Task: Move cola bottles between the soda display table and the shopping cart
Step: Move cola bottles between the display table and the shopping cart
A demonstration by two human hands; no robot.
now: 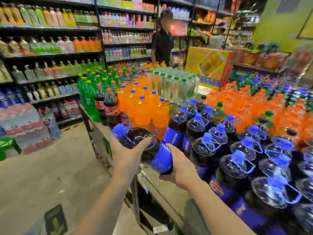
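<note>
Cola bottle (149, 150) held tilted, cap pointing left, just off near-left edge of display table (171, 197). Left hand (128, 155) curled round bottle's shoulder; right hand (179, 167) cupped under labelled body. On table, right of held bottle: packed cola bottles (237, 160), touching. Beyond: orange soda bottles (147, 109). Bare floor (50, 170) left of table edge. Shopping cart not in view.

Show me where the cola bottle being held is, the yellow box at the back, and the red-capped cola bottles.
held cola bottle (160, 160): head view, on its blue label.
yellow box (209, 65): head view, on its front face.
red-capped cola bottles (111, 106): head view, on the nearer bottle's dark shoulder.
</note>
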